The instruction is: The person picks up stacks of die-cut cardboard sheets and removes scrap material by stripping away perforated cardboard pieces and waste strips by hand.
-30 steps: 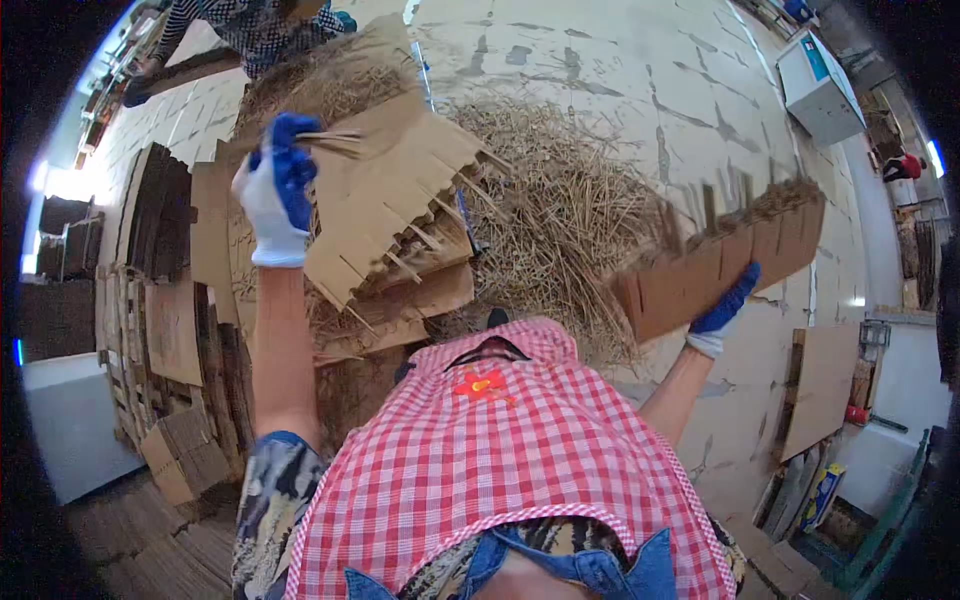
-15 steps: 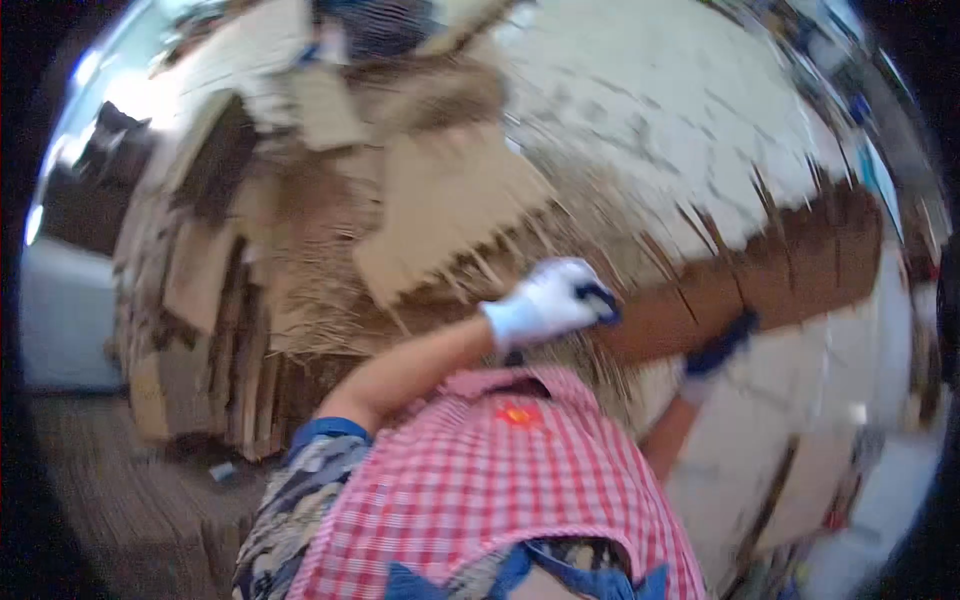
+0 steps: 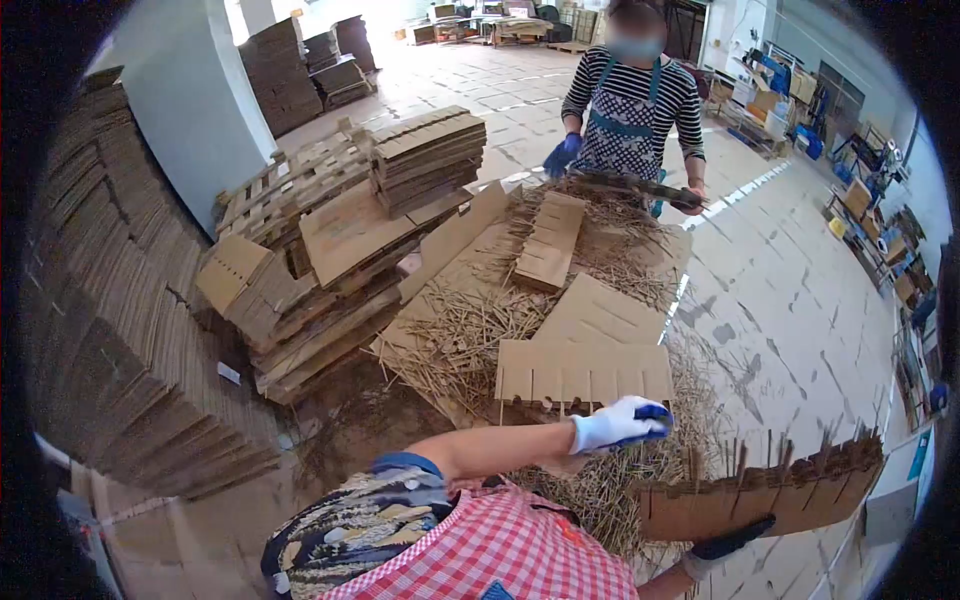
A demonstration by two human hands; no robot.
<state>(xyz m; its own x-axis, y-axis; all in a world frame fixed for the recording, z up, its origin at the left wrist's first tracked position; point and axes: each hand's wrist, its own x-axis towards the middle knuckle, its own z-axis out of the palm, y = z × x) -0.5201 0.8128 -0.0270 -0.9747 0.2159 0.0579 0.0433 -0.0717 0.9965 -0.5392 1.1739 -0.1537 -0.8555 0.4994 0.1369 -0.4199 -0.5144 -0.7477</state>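
Observation:
My right hand [image 3: 728,545], in a dark blue and white glove, grips the lower edge of a stack of slotted cardboard [image 3: 765,505] at the lower right. Thin strips stick up from its ragged top edge. My left hand [image 3: 625,425], gloved in white and blue, has its fingers curled in front of a slotted cardboard piece [image 3: 585,372]; what they hold, if anything, is hidden. Under and around both hands lies a heap of thin cardboard strips [image 3: 600,490]. Another slotted block [image 3: 551,240] rests farther back on the strips.
A person [image 3: 635,110] in a striped top and apron stands across the pile, holding a dark cardboard piece [image 3: 640,188]. Cardboard stacks [image 3: 130,300] rise on the left, with more bundles [image 3: 430,155] by a wooden pallet [image 3: 290,185]. A white box [image 3: 900,490] stands at the right.
The view has swung up and to the left, showing the other person and the stacks. My left hand has moved right, away from the loose strips it held. My right hand still holds the cardboard.

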